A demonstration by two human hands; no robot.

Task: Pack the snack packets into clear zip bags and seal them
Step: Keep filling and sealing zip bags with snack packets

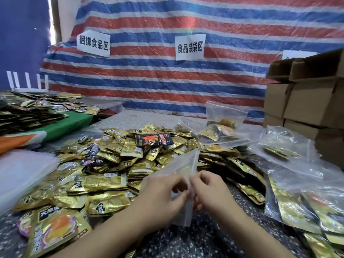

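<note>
While both hands (pixel 163 194) (pixel 210 190) pinch an empty zip bag (pixel 183 164), I note filled bags (pixel 219 133) behind; most packets (pixel 111 164) remain loose.

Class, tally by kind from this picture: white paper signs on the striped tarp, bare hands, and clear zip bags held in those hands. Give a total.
3 white paper signs, the third partly hidden by cardboard boxes
2 bare hands: left hand, right hand
1 clear zip bag, pinched by both hands
Total: 6

Left hand (pixel 163 194), right hand (pixel 208 190) pinch empty zip bag (pixel 183 164) over snack packets (pixel 104 164).
</note>
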